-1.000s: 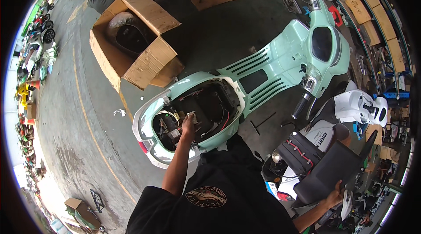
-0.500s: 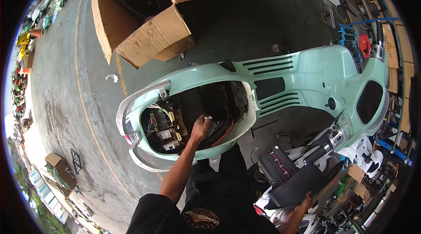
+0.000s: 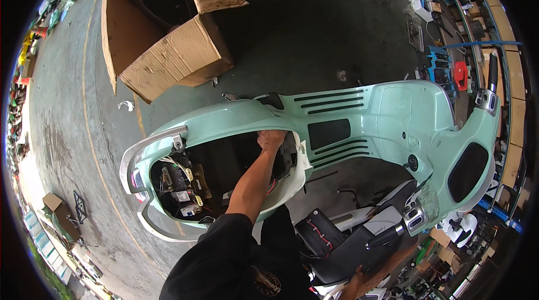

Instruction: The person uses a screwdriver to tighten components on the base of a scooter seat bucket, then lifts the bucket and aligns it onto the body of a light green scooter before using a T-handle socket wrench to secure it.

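One mint-green scooter body [image 3: 219, 116], over the workshop floor [image 3: 67, 131], with open seat well [image 3: 302, 168] and wiring [image 3: 182, 164] at the well's rear; presumably heavy overall, shell stiff, slick and easily scratched, best held by the grey rear grab rail [image 3: 130, 159]. Left hand [image 3: 272, 139]: at the well's far edge, fingers curled, any hold hidden; right hand [image 3: 355, 284]: beside a black panel [image 3: 339, 262], finger opening and grip not discernible. Beyond: one open cardboard box [image 3: 168, 64].
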